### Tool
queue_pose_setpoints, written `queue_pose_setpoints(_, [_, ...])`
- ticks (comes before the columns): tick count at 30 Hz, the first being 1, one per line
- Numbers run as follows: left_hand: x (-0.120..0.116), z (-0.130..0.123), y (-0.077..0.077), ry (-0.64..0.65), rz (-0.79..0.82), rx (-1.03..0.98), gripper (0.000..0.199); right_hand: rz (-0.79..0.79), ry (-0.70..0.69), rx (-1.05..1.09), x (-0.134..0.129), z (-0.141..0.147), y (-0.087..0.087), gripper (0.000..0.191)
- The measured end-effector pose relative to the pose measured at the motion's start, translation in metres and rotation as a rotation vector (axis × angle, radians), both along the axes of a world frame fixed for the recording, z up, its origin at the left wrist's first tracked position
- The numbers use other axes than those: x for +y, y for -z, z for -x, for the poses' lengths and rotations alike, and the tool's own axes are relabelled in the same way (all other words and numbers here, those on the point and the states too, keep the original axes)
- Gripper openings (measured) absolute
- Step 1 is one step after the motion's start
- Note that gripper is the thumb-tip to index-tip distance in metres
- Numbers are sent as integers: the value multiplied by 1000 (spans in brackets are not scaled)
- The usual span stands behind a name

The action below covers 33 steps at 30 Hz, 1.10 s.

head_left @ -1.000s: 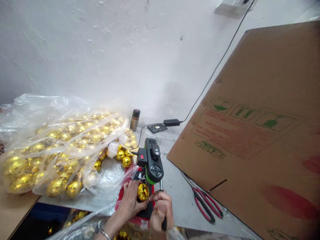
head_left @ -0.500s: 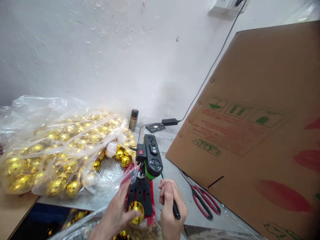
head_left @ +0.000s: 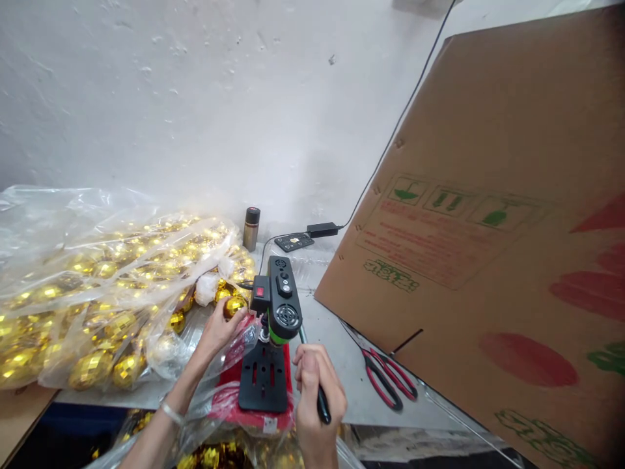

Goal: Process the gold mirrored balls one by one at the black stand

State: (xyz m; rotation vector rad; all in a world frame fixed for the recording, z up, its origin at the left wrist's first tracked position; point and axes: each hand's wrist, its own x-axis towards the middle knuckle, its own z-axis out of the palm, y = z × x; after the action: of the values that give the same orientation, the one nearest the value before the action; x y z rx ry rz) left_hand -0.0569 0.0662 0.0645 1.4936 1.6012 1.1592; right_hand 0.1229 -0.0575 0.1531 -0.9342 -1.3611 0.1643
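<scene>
In the head view my left hand (head_left: 218, 331) reaches to the mouth of a clear plastic bag (head_left: 161, 326), its fingers closed on a gold mirror ball (head_left: 235, 307). More gold balls fill the bag. Just right of that hand stands a small black-and-green bench drill press (head_left: 284, 296), with a slotted black base plate (head_left: 263, 384) on red material. Nothing lies on the plate. My right hand (head_left: 319, 391) is closed around the press's lever (head_left: 323, 405), whose black end pokes out of the fist. Further gold balls (head_left: 215, 454) sit in clear plastic below the plate.
A large cardboard box (head_left: 469, 195) leans in from the right. Red-handled scissors (head_left: 388, 381) lie beside it. Behind the press are a dark spray can (head_left: 251, 229), a black patterned object (head_left: 293, 241) and a power adapter (head_left: 322, 229) with its cable, near the wall.
My left hand has moved from the base plate up to the bag's mouth and onto a gold ball there. The ball over the plate is gone. My right hand stays on the lever.
</scene>
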Motion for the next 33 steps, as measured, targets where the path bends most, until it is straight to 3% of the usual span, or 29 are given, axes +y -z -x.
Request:
queue_pose_setpoints(4, [-54,-1,4,6,141,-621,71,-7,-3,23,3,1,-8,36])
queue_pose_setpoints(7, [-80,-18,24,-8,172,-707,71,-3,-9,30,4,1,-10,35])
queue_pose_setpoints(11, [-89,-39,52,3,98,-485,67,0,-16,-2,2,-2,-9,32])
queue_pose_setpoints(15, [-88,-45,62,62,-2,-183,57,1,-19,-26,-1,-4,-7,30])
queue_pose_setpoints(22, [-87,-34,65,222,-82,26,54,35,4,11,-5,1,1,30])
queue_pose_setpoints(26, [-83,-35,58,314,-111,73,53,110,27,95,-10,7,1,33])
queue_pose_setpoints(30, [-76,-45,49,351,-101,134,45,137,32,105,-13,9,-1,35])
queue_pose_setpoints(33, [-73,-52,51,329,-117,187,45,130,46,99,-13,9,1,36])
